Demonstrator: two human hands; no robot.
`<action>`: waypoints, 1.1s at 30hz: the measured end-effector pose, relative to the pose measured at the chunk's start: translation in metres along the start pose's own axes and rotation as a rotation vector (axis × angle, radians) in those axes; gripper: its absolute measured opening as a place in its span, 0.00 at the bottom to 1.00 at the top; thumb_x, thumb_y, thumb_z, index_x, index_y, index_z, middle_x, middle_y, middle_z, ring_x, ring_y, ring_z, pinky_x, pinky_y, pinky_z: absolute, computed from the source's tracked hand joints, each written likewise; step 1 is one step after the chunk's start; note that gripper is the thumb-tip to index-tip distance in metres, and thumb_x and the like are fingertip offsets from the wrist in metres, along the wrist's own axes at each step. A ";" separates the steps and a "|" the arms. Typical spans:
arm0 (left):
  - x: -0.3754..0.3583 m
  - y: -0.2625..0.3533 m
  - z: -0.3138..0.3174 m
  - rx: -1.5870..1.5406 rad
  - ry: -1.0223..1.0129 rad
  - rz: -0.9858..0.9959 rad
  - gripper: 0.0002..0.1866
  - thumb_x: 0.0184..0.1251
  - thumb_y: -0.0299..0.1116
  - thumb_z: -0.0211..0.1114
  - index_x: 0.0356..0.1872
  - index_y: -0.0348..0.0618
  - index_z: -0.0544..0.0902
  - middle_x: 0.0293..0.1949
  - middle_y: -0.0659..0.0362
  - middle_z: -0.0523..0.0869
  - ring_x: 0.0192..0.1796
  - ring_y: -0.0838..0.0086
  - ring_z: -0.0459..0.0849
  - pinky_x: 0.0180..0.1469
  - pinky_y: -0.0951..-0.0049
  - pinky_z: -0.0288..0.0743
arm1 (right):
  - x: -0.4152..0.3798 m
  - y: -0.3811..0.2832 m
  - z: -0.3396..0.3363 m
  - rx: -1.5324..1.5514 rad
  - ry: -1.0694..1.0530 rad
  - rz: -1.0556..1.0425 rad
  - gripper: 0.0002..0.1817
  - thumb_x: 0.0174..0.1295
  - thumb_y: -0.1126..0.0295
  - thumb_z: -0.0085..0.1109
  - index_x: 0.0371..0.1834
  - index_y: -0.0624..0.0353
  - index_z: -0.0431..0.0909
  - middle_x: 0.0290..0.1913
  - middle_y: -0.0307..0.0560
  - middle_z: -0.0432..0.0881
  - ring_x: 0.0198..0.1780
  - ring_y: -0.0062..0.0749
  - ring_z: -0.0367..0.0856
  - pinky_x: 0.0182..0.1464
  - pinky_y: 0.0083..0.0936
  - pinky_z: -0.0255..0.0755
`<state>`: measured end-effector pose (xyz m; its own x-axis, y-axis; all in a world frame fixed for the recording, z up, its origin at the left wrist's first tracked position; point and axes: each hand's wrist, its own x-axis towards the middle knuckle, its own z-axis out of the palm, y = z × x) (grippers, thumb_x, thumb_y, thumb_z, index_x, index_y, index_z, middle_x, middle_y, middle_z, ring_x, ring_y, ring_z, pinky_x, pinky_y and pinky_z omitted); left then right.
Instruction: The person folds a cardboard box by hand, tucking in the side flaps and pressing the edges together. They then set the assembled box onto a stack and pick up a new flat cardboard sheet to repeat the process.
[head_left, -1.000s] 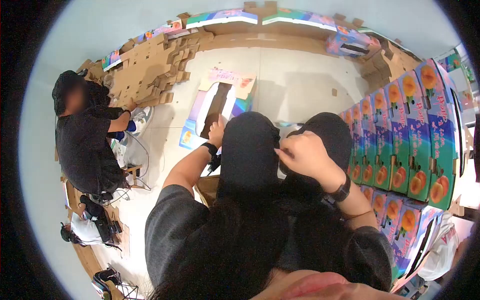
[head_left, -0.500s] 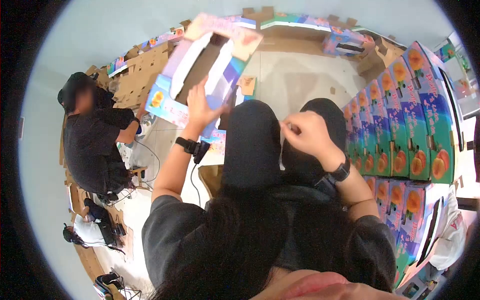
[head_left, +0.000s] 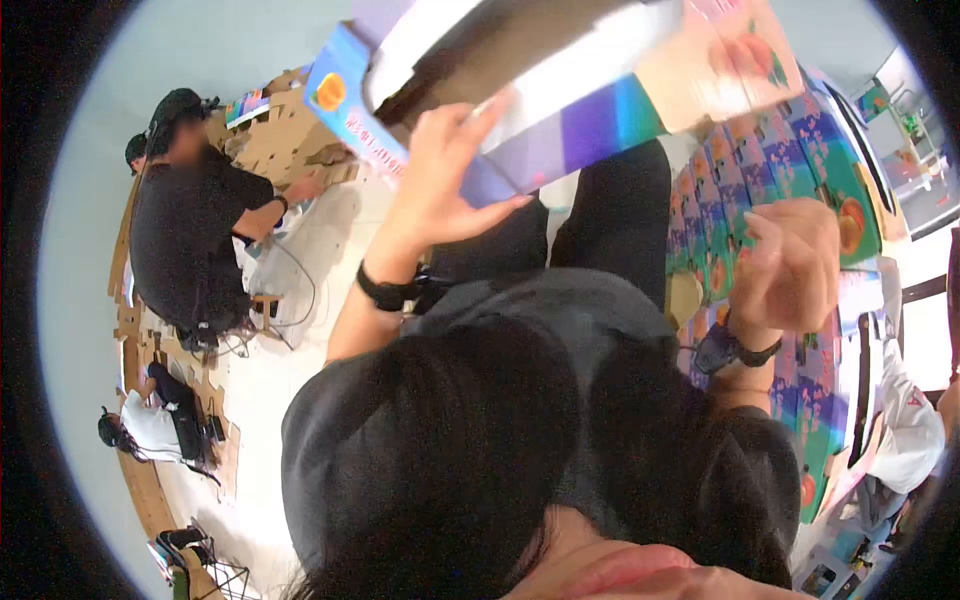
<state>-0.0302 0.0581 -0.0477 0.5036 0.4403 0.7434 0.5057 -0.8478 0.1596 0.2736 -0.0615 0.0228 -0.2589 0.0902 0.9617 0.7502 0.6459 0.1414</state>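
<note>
A printed carton (head_left: 600, 135) with peach pictures and a long opening is tilted in the air above my knees, its top cut off by the frame edge. My left hand (head_left: 445, 185) grips its near side, fingers at the opening and thumb on the outer wall. Off to the right, my right hand (head_left: 790, 265) is raised with its fingers curled, apart from the carton and in front of stacked cartons (head_left: 720, 190). Whatever it may hold is hidden.
At left a person in black (head_left: 190, 230) sits by flat brown cardboard (head_left: 270, 150). Another person in white (head_left: 150, 425) is lower left. A cable (head_left: 310, 285) lies on the floor. Someone in a white top (head_left: 905, 430) is at the right edge.
The carton has moved right and closer to the camera, turning, with my left hand on it. My right hand has risen from my knees toward the stacked cartons. The view has shifted.
</note>
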 end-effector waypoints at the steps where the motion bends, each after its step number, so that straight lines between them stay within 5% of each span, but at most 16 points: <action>1: -0.006 0.008 0.006 0.008 -0.018 0.005 0.53 0.41 0.44 0.85 0.73 0.41 0.71 0.57 0.44 0.76 0.57 0.49 0.75 0.62 0.55 0.69 | -0.003 -0.009 -0.007 0.023 -0.018 0.002 0.03 0.51 0.82 0.62 0.28 0.63 0.82 0.24 0.46 0.82 0.25 0.40 0.81 0.31 0.33 0.73; 5: -0.013 0.022 0.018 0.022 -0.123 0.070 0.50 0.42 0.42 0.83 0.72 0.48 0.73 0.57 0.45 0.76 0.57 0.49 0.76 0.60 0.54 0.69 | -0.015 -0.013 -0.015 0.001 -0.072 -0.009 0.02 0.50 0.78 0.64 0.27 0.61 0.81 0.24 0.45 0.81 0.27 0.42 0.82 0.33 0.34 0.75; 10: -0.001 0.017 0.033 -0.021 -0.289 0.103 0.53 0.37 0.45 0.84 0.73 0.49 0.72 0.53 0.51 0.76 0.54 0.52 0.76 0.58 0.57 0.69 | -0.060 0.021 0.031 -0.087 -0.235 0.129 0.14 0.47 0.65 0.71 0.36 0.59 0.84 0.39 0.48 0.85 0.45 0.50 0.84 0.52 0.43 0.77; 13: 0.008 0.023 0.039 0.004 -0.338 0.041 0.54 0.39 0.51 0.83 0.73 0.48 0.72 0.49 0.53 0.76 0.51 0.55 0.76 0.55 0.58 0.69 | -0.095 0.048 0.074 -0.123 -0.436 0.158 0.31 0.52 0.48 0.71 0.55 0.58 0.82 0.58 0.54 0.80 0.63 0.56 0.76 0.65 0.50 0.68; 18: 0.008 0.018 0.054 0.025 -0.158 -0.063 0.48 0.47 0.59 0.78 0.69 0.45 0.76 0.42 0.54 0.79 0.46 0.57 0.77 0.50 0.59 0.70 | -0.091 0.054 0.101 -0.139 -0.398 0.260 0.36 0.57 0.39 0.64 0.57 0.59 0.81 0.58 0.54 0.79 0.66 0.53 0.73 0.75 0.57 0.52; 24: -0.003 0.021 0.058 0.081 -0.130 -0.046 0.39 0.55 0.54 0.75 0.66 0.45 0.78 0.41 0.54 0.80 0.43 0.58 0.78 0.48 0.60 0.71 | -0.100 0.045 0.099 -0.189 -0.440 0.269 0.32 0.57 0.41 0.65 0.53 0.57 0.83 0.53 0.51 0.80 0.62 0.49 0.75 0.78 0.59 0.44; 27: -0.008 0.031 0.058 0.122 -0.129 -0.046 0.36 0.57 0.52 0.74 0.65 0.45 0.79 0.41 0.55 0.80 0.43 0.59 0.78 0.47 0.60 0.71 | -0.087 0.044 0.083 -0.092 -0.394 0.326 0.24 0.55 0.50 0.69 0.47 0.56 0.84 0.48 0.48 0.81 0.55 0.47 0.77 0.74 0.56 0.53; 28: -0.010 0.036 0.059 0.140 -0.131 -0.051 0.36 0.58 0.51 0.74 0.65 0.46 0.79 0.41 0.56 0.80 0.43 0.59 0.79 0.47 0.60 0.71 | -0.078 0.048 0.081 -0.036 -0.276 0.349 0.16 0.54 0.58 0.71 0.41 0.55 0.84 0.43 0.45 0.82 0.49 0.46 0.79 0.66 0.47 0.64; 33: -0.029 0.051 0.068 0.172 -0.093 0.013 0.35 0.57 0.47 0.75 0.67 0.48 0.79 0.41 0.60 0.80 0.44 0.64 0.80 0.45 0.63 0.72 | 0.000 0.066 0.073 -0.205 0.159 0.159 0.09 0.59 0.63 0.68 0.37 0.56 0.85 0.45 0.47 0.85 0.48 0.46 0.80 0.56 0.39 0.69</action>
<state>0.0283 0.0215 -0.1053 0.5694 0.4616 0.6802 0.6070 -0.7941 0.0309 0.2787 0.0370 0.0147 -0.0420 0.0474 0.9980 0.8852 0.4650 0.0152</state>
